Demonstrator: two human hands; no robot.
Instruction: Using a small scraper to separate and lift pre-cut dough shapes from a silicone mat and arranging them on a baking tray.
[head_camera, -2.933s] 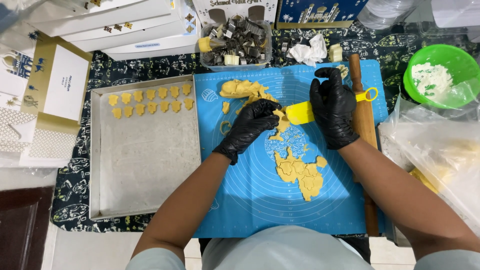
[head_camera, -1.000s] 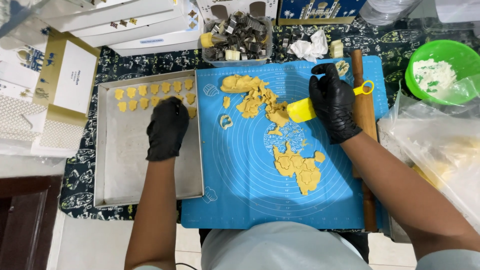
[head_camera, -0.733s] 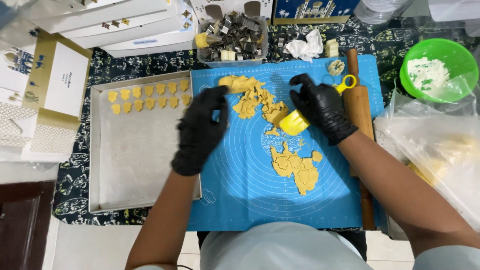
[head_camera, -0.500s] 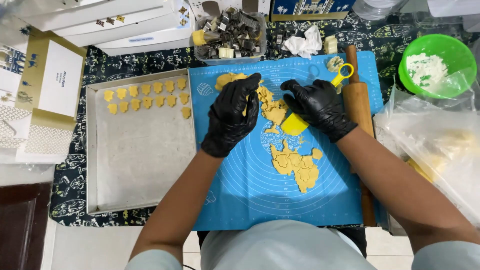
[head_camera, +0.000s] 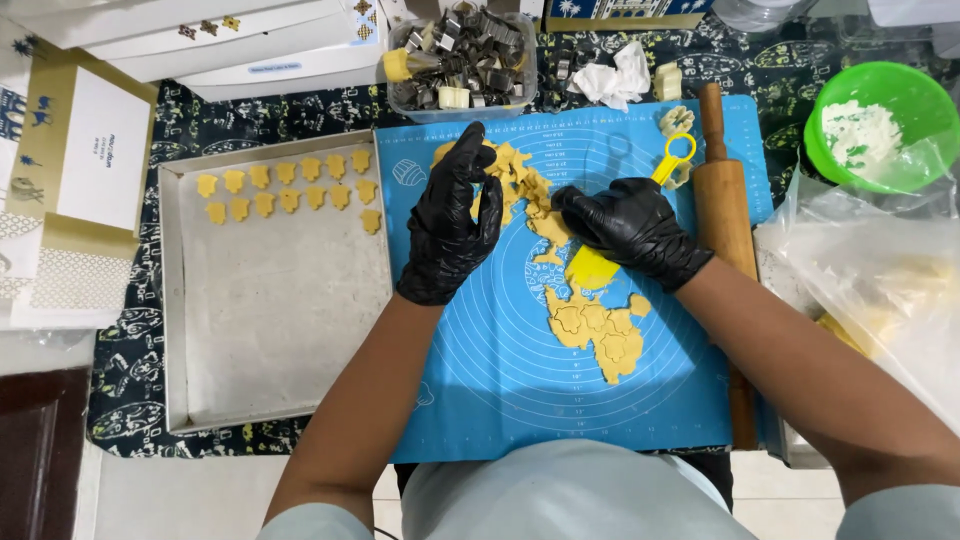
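Dough (head_camera: 590, 325), thin yellow rolled sheet at frame centre on the blue silicone mat (head_camera: 500, 400), looks soft and tears easily; lift it from beneath. Right hand (head_camera: 630, 225) grips a yellow plastic scraper (head_camera: 595, 268); left hand (head_camera: 450, 220) rests spread, empty.

Dough (head_camera: 520, 185) partly hidden under left hand (head_camera: 450, 225); scraper (head_camera: 600, 262) mostly covered.

Both hands, left hand (head_camera: 450, 232) and right hand (head_camera: 632, 228), wear glossy black gloves (wrist-length), with pale grey-blue short sleeves above.
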